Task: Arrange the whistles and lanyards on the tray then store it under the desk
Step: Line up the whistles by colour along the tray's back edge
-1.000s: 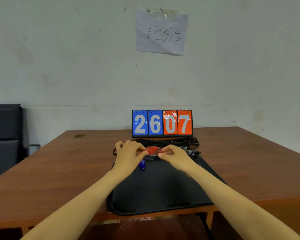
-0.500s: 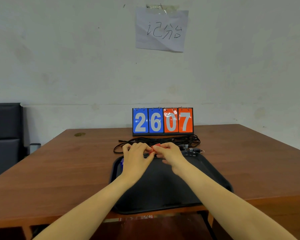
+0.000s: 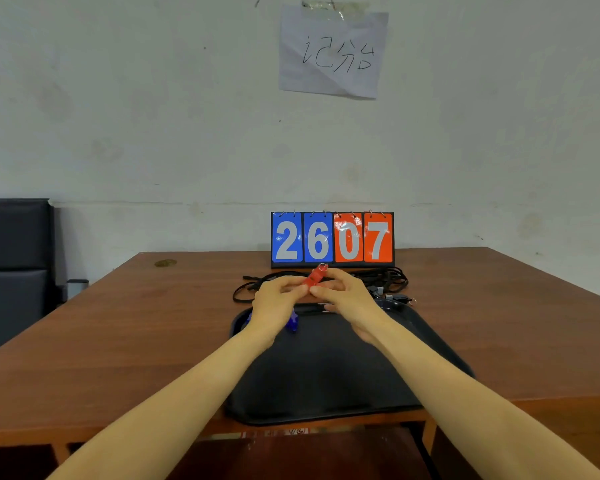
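Above tray (image 3: pixel 326 368), red whistle (image 3: pixel 315 277) lifted (fingers (image 3: pixel 338 281) pinching)

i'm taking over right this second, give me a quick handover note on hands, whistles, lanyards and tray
Hands: left hand and right hand both pinch the red whistle, held above the far edge of the tray.
Things: blue whistle lies on the tray, partly under the left hand; black lanyards lie tangled on the desk behind the tray.
Done: blue whistle on the tray.
Left: place red whistle and lanyards on the tray, store it under the desk.
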